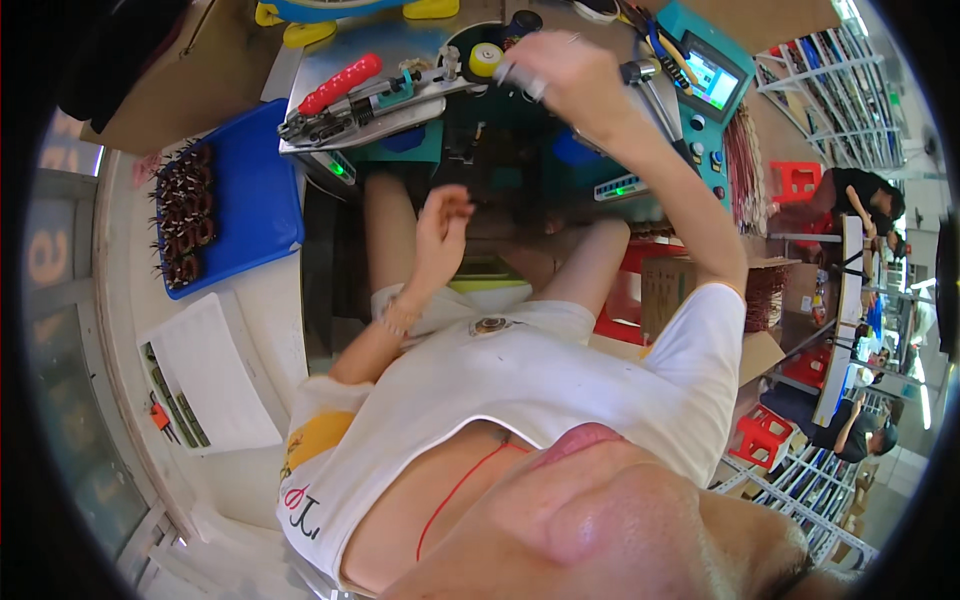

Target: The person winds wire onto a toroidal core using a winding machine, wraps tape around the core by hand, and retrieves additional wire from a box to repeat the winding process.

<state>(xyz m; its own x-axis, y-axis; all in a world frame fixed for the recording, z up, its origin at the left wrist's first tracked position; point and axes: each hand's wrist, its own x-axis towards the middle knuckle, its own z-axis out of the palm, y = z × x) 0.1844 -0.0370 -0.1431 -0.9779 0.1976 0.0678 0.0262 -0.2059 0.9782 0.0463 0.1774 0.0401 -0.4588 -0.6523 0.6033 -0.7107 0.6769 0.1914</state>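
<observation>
My right hand (570, 82) reaches over the far side of the machine bench, its fingers bent down beside a yellow roll (486, 59). A small silvery piece (524, 82) shows at its fingertips; blur hides what it is. My left hand (441, 236) hangs in the air above my lap, fingers loosely curled and apart, with nothing visible in it. Beyond it, left of the right hand, lies a metal toggle clamp with a red dotted handle (341, 84) on a metal plate. Black tooling (470, 140) sits between the two teal machine sides.
On the left, a blue tray (245, 200) carries several dark wound coils (185, 215) with wire ends sticking up. A white box (215, 375) lies nearer. At right stand a teal control unit with a lit screen (712, 75), pliers (672, 50), hanging wires (743, 170) and a cardboard box (668, 290).
</observation>
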